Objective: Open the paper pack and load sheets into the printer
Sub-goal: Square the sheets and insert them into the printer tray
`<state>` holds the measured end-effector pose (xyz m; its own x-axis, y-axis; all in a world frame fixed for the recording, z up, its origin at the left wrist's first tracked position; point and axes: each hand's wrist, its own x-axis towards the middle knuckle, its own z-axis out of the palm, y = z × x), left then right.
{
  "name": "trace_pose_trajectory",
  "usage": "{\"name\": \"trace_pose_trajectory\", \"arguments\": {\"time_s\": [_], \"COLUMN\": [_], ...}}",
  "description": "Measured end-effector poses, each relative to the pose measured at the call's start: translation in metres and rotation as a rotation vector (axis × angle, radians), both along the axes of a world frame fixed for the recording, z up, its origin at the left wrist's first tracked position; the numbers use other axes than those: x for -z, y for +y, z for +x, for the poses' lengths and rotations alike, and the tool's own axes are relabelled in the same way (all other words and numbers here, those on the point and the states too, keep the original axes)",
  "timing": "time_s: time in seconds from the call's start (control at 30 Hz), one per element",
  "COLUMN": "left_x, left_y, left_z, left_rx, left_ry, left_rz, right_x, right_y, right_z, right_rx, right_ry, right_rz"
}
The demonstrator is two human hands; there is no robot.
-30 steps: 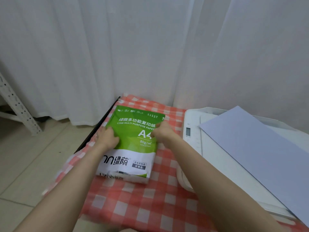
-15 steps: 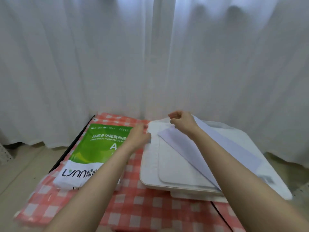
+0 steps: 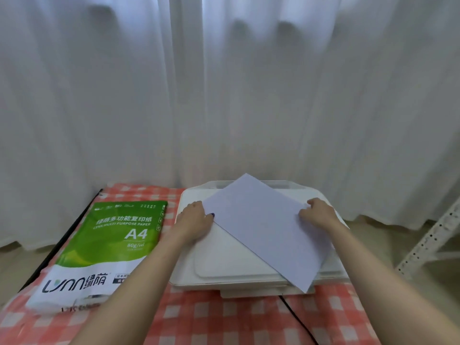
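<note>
Setting: a person's two bare forearms reach forward over a low surface covered by a red-and-white checked tablecloth (image 3: 224, 317), seen from the head camera.
Printer: a flat white printer (image 3: 224, 265) sits on the cloth with its lid down; it is the landmark for every place below.
Paper sheet: white paper (image 3: 268, 227) lies askew on top of the printer, turned diagonally, one corner pointing at the printer's back edge and another hanging past its front right corner. Whether it is one sheet or a thin stack cannot be told.
Left hand: the left hand (image 3: 193, 221) is on the printer's top near its left side, fingers curled, with the thumb pinching the paper's left corner.
Right hand: the right hand (image 3: 319, 214) is on the printer's right side, fingers curled over the paper's right edge, holding it.
Paper pack: a green and white pack of A4 copy paper (image 3: 107, 242) lies flat on the cloth just left of the printer, with neither hand on it.
Cable: a black cable (image 3: 296, 317) runs across the cloth from under the printer's front edge.
Surroundings: a white curtain (image 3: 224, 95) hangs behind the printer; a white perforated metal frame (image 3: 428, 242) stands to its right.
</note>
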<state>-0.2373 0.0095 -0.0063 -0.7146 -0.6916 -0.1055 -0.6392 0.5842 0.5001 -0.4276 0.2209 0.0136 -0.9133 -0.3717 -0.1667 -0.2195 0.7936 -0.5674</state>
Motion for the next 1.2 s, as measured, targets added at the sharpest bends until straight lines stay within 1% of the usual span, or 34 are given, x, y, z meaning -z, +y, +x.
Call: {"name": "trace_pose_trajectory", "arguments": {"time_s": [0.1, 0.2, 0.4, 0.5, 0.7, 0.77, 0.8, 0.87, 0.9, 0.97, 1.03, 1.1, 1.2], "left_x": [0.002, 0.001, -0.002, -0.001, -0.005, -0.006, -0.005, -0.006, -0.007, -0.007, -0.008, -0.012, -0.028], "left_y": [0.003, 0.008, 0.019, 0.026, 0.055, 0.066, 0.071, 0.088, 0.098, 0.113, 0.122, 0.127, 0.131], "left_z": [-0.002, 0.0, 0.007, 0.011, 0.025, 0.033, 0.037, 0.046, 0.052, 0.059, 0.064, 0.068, 0.074], "left_rx": [-0.024, -0.025, -0.112, -0.22, -0.394, -0.435, -0.426, -0.362, -0.319, -0.253, -0.218, -0.214, -0.14], "left_ry": [0.047, 0.076, 0.228, 0.375, 0.592, 0.66, 0.696, 0.76, 0.756, 0.732, 0.744, 0.762, 0.812], "left_rz": [0.0, 0.026, 0.156, 0.258, 0.345, 0.46, 0.577, 0.827, 0.88, 0.838, 0.743, 0.685, 0.609], "right_x": [0.003, 0.003, 0.003, 0.002, 0.0, 0.001, 0.002, 0.003, 0.003, 0.002, 0.0, -0.004, -0.012], "right_y": [0.007, 0.013, 0.026, 0.035, 0.051, 0.057, 0.06, 0.067, 0.071, 0.077, 0.08, 0.082, 0.079], "right_z": [-0.001, 0.003, 0.004, 0.009, 0.031, 0.039, 0.043, 0.053, 0.057, 0.065, 0.071, 0.078, 0.091], "right_rx": [-0.024, -0.045, -0.036, -0.011, -0.056, -0.07, -0.072, -0.071, -0.073, -0.091, -0.105, -0.121, -0.182], "right_ry": [0.034, 0.05, 0.039, 0.055, 0.01, -0.026, -0.053, -0.112, -0.131, -0.136, -0.141, -0.194, -0.295], "right_rz": [0.096, 0.12, 0.018, -0.061, -0.121, -0.143, -0.164, -0.21, -0.222, -0.224, -0.217, -0.241, -0.278]}}
